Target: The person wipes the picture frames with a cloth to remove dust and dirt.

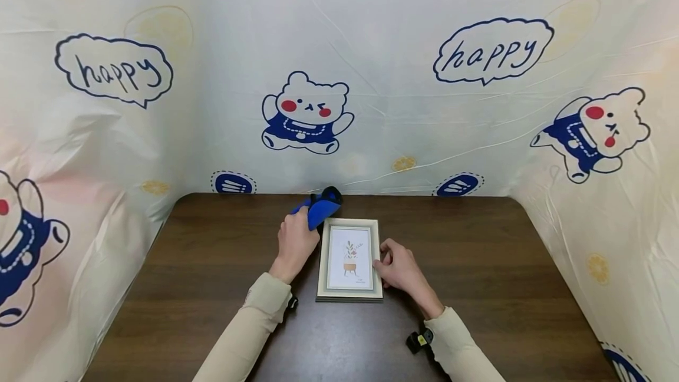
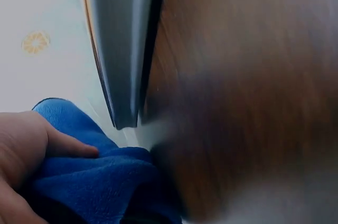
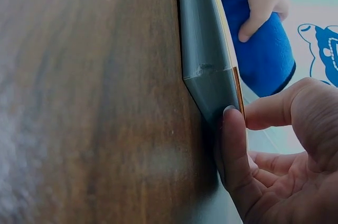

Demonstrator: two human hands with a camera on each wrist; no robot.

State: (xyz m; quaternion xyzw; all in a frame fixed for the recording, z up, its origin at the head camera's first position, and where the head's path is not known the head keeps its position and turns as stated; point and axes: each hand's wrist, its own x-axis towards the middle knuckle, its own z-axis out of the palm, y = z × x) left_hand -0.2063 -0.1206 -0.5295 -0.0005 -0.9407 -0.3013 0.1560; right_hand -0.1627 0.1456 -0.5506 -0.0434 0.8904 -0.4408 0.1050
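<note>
A picture frame point(image 1: 322, 264) with a pale border lies face up on the table, showing a print of a potted plant. My left hand point(image 1: 298, 241) grips a blue cloth point(image 1: 322, 212) beside the frame's upper left corner. A black looped part shows at the cloth's far end; I cannot tell whether it belongs to the cloth. At the frame's right edge, my right hand point(image 1: 400, 267) pinches the border between thumb and finger. The right wrist view shows the frame's grey side point(image 3: 208, 49) with the thumb point(image 3: 235, 145) against it. In the left wrist view, fingers press into the cloth point(image 2: 100, 176).
The brown wooden table point(image 1: 212, 287) carries the frame. Pale curtains point(image 1: 382, 122) printed with bears and lettering hang behind it and at both sides. A small black device point(image 1: 419, 341) is strapped at the right wrist.
</note>
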